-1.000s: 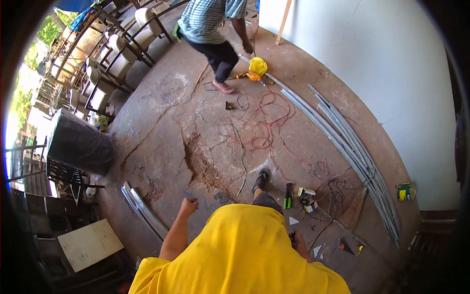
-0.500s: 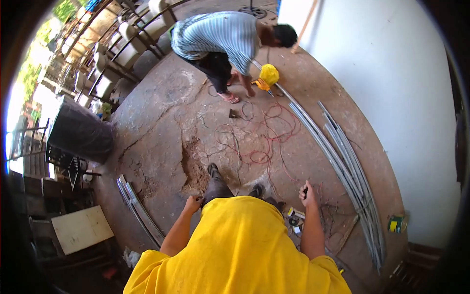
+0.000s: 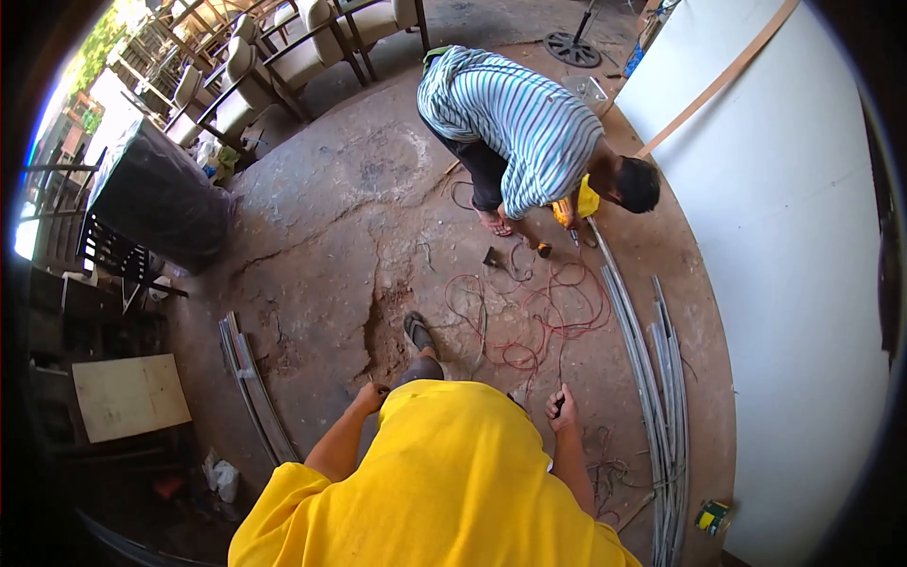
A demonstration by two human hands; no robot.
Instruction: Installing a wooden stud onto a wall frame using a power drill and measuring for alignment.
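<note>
My right hand (image 3: 563,409) is closed around a small black object (image 3: 559,406), beside my right thigh. A thin dark cord seems to run forward from that hand; whether it joins the object is unclear. Next to my left thigh is my left hand (image 3: 371,397), its fingers curled in; what they hold, if anything, is hidden. Red and dark cords (image 3: 543,321) lie tangled on the floor ahead of me. Beyond them a co-worker (image 3: 524,123) in a striped shirt bends over with a yellow-orange drill (image 3: 565,213). A small black and orange item (image 3: 543,250) is at the co-worker's lower hand.
Long metal tubes (image 3: 642,378) lie along the right, beside a white wall (image 3: 784,236). Shorter metal strips (image 3: 250,387) lie at the left. A broken hollow (image 3: 389,331) in the floor is by my left foot. Chairs (image 3: 236,80) and a wrapped dark block (image 3: 165,203) stand far left.
My view has turned and shifted, so the co-worker appears farther right and nearer. My right hand has come in closer to my body, still around the black object. The co-worker bends lower.
</note>
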